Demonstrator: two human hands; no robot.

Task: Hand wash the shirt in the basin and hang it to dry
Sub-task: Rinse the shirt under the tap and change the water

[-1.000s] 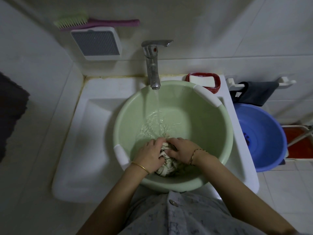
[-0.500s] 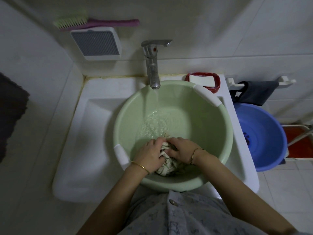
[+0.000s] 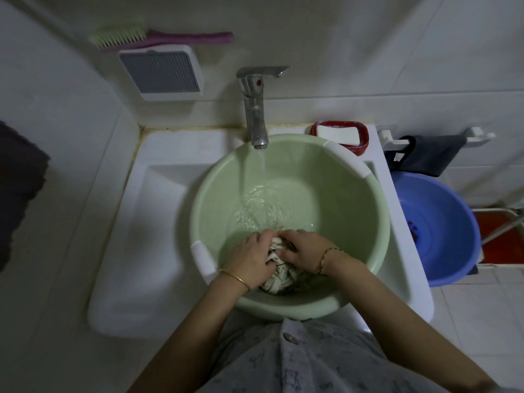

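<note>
The fingers [image 3: 262,239] of the left hand [image 3: 249,259] are curled round the wet shirt [image 3: 279,276] and grip it. The right hand [image 3: 304,249] has its fingers curled round the shirt too, and its thumb presses into the cloth. The two hands are close together. The shirt is bunched in a ball, low in the green basin [image 3: 354,211], on the near side. Water [image 3: 261,165] runs from the tap [image 3: 255,114] into the basin, just past the hands. The basin sits in a white sink [image 3: 158,222]. A bar of soap [image 3: 337,134] lies in a red dish [image 3: 365,139] at the back of the sink. A blue tub [image 3: 453,222] stands to the right. A brush [image 3: 158,38] lies on a white vent [image 3: 161,72] on the wall.
</note>
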